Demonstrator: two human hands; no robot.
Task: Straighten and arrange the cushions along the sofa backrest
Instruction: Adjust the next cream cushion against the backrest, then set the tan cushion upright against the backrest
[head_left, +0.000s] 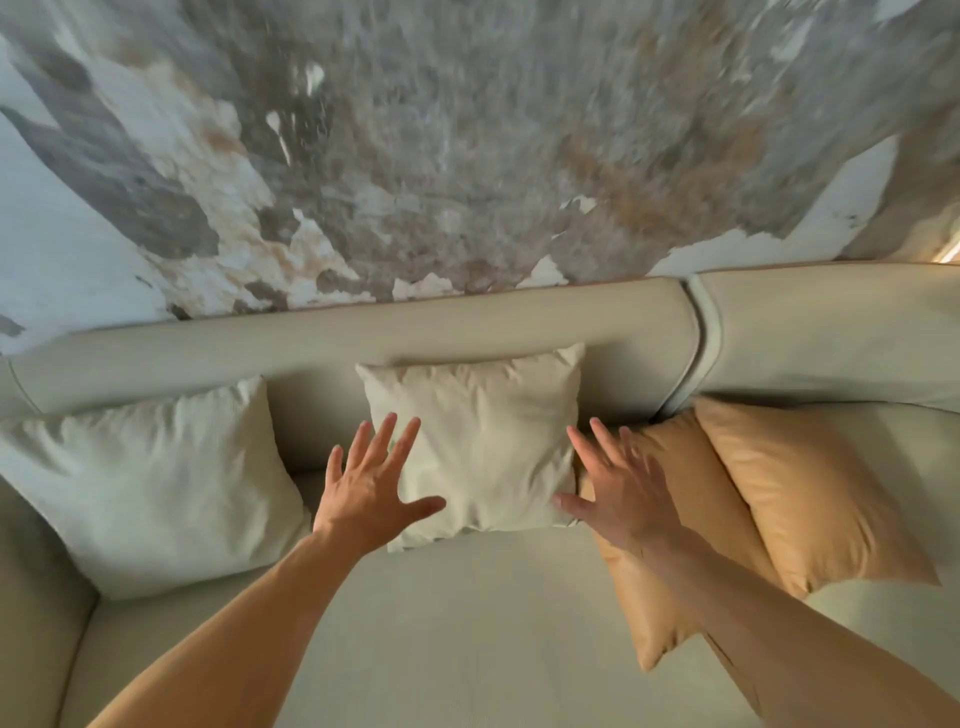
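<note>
A cream cushion (483, 441) leans upright against the sofa backrest (467, 322) in the middle. My left hand (371, 483) is spread flat at its left edge, fingers straight. My right hand (618, 488) is spread at its right edge, slightly blurred. Whether the palms touch the fabric is unclear. A larger white cushion (150, 483) leans at the left. Two tan cushions overlap at the right: the nearer one (675, 545) partly behind my right forearm, the other (815, 493) beyond it.
The cream sofa seat (467, 623) stretches below my arms. The left armrest (36, 597) curves at the lower left. A second backrest section (831, 332) starts at the right. Behind the sofa stands a marbled grey and white wall (467, 145).
</note>
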